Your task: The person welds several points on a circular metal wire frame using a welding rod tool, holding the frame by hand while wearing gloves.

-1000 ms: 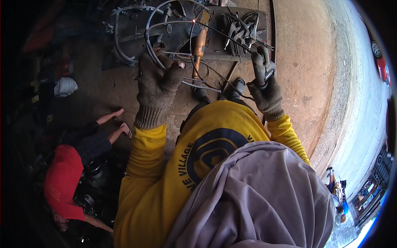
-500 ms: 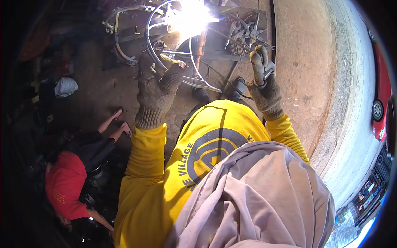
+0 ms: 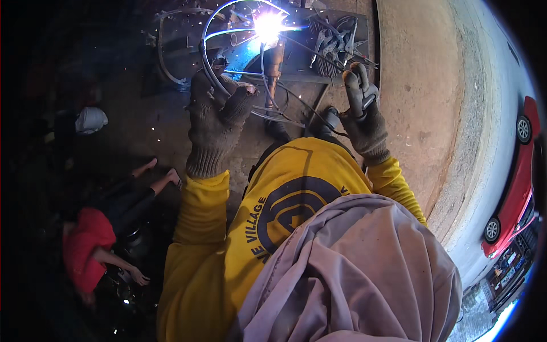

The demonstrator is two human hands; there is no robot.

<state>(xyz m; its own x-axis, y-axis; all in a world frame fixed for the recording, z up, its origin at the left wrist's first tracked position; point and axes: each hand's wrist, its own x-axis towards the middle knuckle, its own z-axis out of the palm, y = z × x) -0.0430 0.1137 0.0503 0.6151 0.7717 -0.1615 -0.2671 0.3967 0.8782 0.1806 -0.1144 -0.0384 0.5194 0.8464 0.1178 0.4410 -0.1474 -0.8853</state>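
Observation:
A worn grey-brown knit glove covers my left hand (image 3: pixel 216 114), which is closed round the lower end of a curved metal hoop (image 3: pixel 203 50). Straight bars run across the hoop toward a bright welding arc (image 3: pixel 268 25), whose glare hides the joint. In a matching glove, my right hand (image 3: pixel 364 111) is closed round a welding electrode holder (image 3: pixel 369 98). From it a thin electrode (image 3: pixel 310 50) slants up and left to the arc. An orange-brown upright post (image 3: pixel 274 71) stands just below the glare.
Several clamps or pliers (image 3: pixel 342 43) lie heaped on the dark workbench (image 3: pixel 302 71) at right. Another bent metal frame (image 3: pixel 162 54) rests to the left. A person in a red shirt (image 3: pixel 88 245) is low at left. A red car (image 3: pixel 518 176) shows on the road at far right.
The arc's glare has shrunk, the surroundings look darker, and small sparks are flying. My hands have barely moved. The person's arm has shifted, and the red car has moved down in the picture.

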